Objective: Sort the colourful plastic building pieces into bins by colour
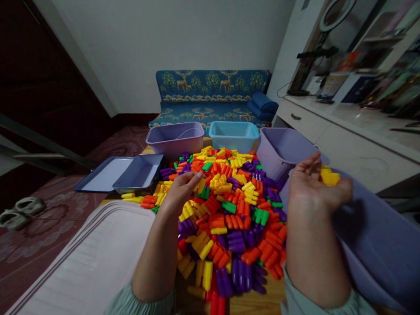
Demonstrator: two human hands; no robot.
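Observation:
A large heap of plastic toy blocks [234, 222], shaped like joined tubes in yellow, orange, purple and green, covers the table. My left hand [182, 190] is over the heap's left side, thumb and fingers closed at a yellow block [200, 186] that is partly hidden behind them. On the right, my right hand [311, 186] is turned palm up with fingers curled. It holds a yellow toy block [330, 176] between fingers and thumb, above a long purple bin [377, 236]. The fingers hide part of this block.
Behind the heap stand a purple bin [175, 139], a light blue bin [233, 132] and another purple bin [278, 148]. A dark-rimmed tray [139, 173] lies at left, near stacked white lids [101, 258]. A white cabinet [361, 144] borders the right side.

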